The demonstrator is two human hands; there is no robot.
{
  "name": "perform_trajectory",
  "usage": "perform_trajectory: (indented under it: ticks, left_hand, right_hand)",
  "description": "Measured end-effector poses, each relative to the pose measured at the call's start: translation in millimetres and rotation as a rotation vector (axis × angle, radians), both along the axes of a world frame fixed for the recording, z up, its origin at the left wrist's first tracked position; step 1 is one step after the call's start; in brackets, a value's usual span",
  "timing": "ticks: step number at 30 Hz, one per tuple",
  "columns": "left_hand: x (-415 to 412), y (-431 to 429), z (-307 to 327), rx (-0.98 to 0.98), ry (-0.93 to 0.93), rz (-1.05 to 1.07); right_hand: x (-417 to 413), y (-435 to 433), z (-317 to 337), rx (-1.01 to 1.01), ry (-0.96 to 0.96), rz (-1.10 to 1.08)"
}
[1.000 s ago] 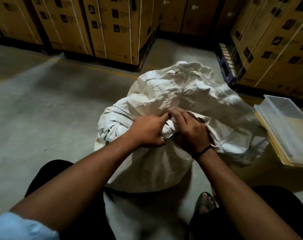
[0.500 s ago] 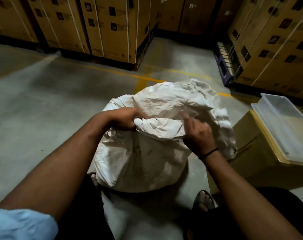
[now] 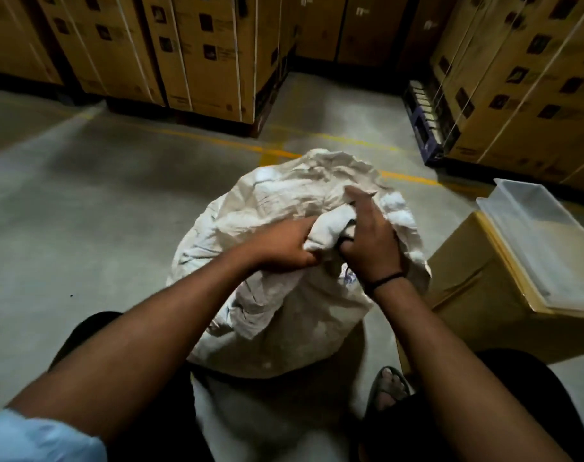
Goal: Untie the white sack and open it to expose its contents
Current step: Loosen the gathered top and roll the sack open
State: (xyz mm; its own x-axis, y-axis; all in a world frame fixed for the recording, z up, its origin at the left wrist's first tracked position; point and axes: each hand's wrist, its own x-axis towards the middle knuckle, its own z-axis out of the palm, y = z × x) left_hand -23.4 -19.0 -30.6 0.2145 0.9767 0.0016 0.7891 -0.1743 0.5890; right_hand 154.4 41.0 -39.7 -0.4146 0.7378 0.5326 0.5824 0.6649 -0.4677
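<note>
Sack: the white sack (image 3: 284, 315) stands on the floor (image 3: 84, 211), centre of frame.
Change: half a second ago our hands were apart; now they meet at the bunched mouth, not yet opened.
Grip: left hand (image 3: 284, 246) and right hand (image 3: 372, 243) both closed on the fabric.

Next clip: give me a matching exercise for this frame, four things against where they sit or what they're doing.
Things:
1. left hand
2. right hand
3. clear plastic tray
4. blue pallet

Places or states:
A. under the stacked cartons, far right
B. gripping the white sack mouth, bare wrist
C. on top of a cardboard box
D. gripping the sack mouth, black band on wrist

Pairs: 1-B, 2-D, 3-C, 4-A
</note>
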Motion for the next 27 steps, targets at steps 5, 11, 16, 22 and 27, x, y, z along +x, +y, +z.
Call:
perform_trajectory:
  ticks: [5, 11, 16, 22, 27]
  left_hand:
    - [-37, 0, 3, 0.011, 0.464, -0.154]
    - [-28, -9, -7, 0.260, 0.624, -0.297]
    - [-27, -20, -11, -0.192, 0.244, -0.180]
    - [-12, -31, -11, -0.361, -0.044, -0.146]
    - [13, -29, -32, 0.130, 0.502, 0.207]
  right_hand:
    - [25, 1, -8, 0.111, -0.798, 0.201]
    - [41, 12, -28, -0.003, -0.845, -0.120]
    - [31, 4, -33, 0.144, -0.187, -0.171]
    - [-3, -14, -12, -0.313, 0.254, 0.028]
    - [19, -1, 6, -0.984, 0.498, 0.366]
